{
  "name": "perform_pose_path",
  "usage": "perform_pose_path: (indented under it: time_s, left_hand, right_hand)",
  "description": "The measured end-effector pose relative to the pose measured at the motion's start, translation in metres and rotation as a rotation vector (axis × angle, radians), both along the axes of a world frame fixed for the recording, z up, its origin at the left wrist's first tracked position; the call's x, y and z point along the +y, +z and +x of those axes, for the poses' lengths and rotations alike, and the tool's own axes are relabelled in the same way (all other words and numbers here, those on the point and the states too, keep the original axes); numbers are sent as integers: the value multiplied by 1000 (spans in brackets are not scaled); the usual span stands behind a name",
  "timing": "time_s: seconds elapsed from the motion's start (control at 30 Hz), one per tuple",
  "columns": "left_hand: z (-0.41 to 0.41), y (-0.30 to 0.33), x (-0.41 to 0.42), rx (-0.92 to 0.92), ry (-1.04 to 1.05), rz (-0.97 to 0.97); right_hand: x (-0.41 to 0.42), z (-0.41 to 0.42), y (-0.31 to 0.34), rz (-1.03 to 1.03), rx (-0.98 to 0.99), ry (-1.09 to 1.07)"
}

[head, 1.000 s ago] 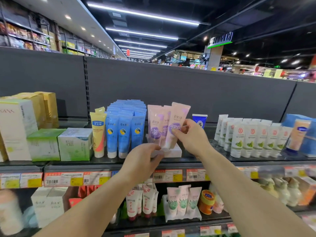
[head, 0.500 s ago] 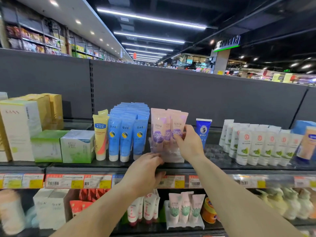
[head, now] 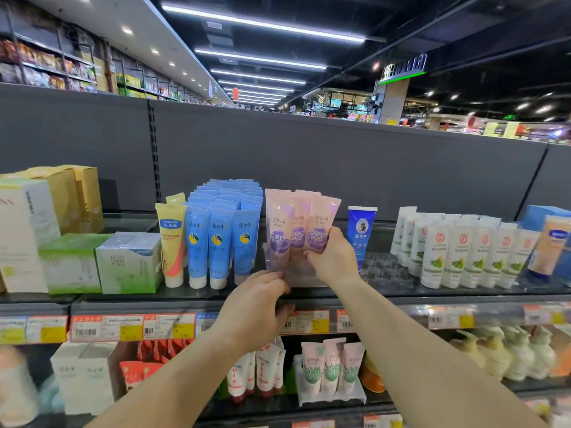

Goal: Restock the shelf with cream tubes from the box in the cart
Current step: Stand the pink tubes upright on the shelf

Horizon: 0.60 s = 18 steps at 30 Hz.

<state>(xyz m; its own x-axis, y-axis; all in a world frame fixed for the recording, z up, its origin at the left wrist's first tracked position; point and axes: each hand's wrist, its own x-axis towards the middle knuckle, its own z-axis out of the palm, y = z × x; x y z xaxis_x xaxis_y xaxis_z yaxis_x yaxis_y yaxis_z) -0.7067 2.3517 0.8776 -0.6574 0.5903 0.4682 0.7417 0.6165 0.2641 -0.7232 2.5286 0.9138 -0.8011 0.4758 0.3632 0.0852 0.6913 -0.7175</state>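
Observation:
Three pink cream tubes [head: 296,223] with purple labels stand upright in a clear plastic tray [head: 304,278] on the top shelf [head: 386,296]. My right hand [head: 332,257] grips the rightmost pink tube at its lower part. My left hand [head: 253,307] holds the front edge of the clear tray, fingers curled at it. The box and the cart are out of view.
Blue tubes [head: 221,239] and a yellow tube [head: 171,239] stand left of the pink ones; a dark blue tube [head: 360,233] and white tubes [head: 457,251] stand to the right. Green and cream boxes [head: 74,261] fill the left. A lower shelf holds more tubes [head: 332,366].
The tilted pink tube in my right hand has come upright next to the other two. My left hand has closed in on the tray's front edge.

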Motion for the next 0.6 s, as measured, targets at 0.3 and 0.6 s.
perform_pose_path:
  time_s: [0.3, 0.6]
  left_hand:
    - [3, 1, 1, -16, 12, -9]
    - [4, 4, 1, -43, 29, -10]
  right_hand:
    - [-6, -1, -2, 71, -113, -25]
    - [-5, 6, -16, 28, -162, -8]
